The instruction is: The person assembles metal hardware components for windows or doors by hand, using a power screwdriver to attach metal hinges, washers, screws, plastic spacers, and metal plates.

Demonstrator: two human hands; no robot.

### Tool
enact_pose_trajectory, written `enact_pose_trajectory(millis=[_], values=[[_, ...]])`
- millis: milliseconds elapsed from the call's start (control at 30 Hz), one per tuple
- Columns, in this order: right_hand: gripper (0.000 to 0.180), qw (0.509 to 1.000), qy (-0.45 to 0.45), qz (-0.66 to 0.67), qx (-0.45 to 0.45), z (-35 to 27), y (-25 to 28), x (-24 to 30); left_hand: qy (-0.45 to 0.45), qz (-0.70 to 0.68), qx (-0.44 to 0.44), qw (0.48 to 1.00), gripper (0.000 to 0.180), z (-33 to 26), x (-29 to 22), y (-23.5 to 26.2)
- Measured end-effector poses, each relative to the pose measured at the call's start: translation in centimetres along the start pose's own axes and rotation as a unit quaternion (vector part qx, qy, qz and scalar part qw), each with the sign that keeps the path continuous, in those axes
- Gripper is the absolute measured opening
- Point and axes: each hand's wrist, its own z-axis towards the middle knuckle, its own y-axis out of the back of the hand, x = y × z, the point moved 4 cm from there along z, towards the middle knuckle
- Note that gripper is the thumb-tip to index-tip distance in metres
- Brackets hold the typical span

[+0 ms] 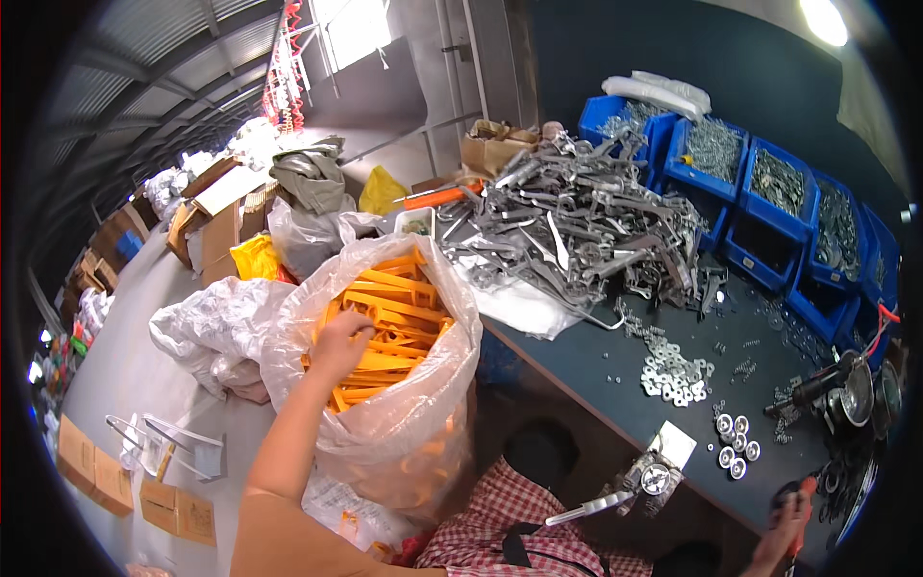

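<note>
My left hand [341,344] reaches into a large clear plastic bag [447,361] filled with long orange plastic parts [399,308]. Its fingers are curled among the topmost parts; what they hold, if anything, is hidden. At the bench's front right, my right hand [788,529] is wrapped around an orange-and-black hand tool [806,495], partly cut off by the rim. Between my hands, at the bench edge, lies a metal mechanism [656,478] with a round wheel and a long silver lever [588,508].
A big heap of grey metal levers [596,216] covers the far bench. Blue bins [769,240] of small hardware line its back. Nearer lie flat silver plates [675,373], several round metal caps [737,444] and a black lamp-like device [832,389]. Cardboard boxes [178,510] stand on the floor at left.
</note>
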Motion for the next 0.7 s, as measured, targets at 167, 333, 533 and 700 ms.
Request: enact_pose_trajectory(millis=[167,333,533,700], values=[[0.008,0.979,-0.059,0.123,0.155,-8.0,-11.5,1.6,-0.048,0.256,0.168,0.951,0.049,4.3,2.9,-7.7],[0.008,0.967,-0.115,0.131,0.185,-11.6,-12.7,0.9,0.036,0.334,0.302,0.892,0.054,5.2,7.7,-14.3],[0.008,0.967,-0.180,0.126,0.127,-13.6,-10.0,0.4,0.084,0.268,0.330,0.902,0.056,4.4,4.5,-12.5],[0.011,0.967,-0.211,0.122,0.076,-14.0,-10.0,-0.2,0.079,0.366,0.369,0.851,0.052,3.6,5.2,-9.7]])
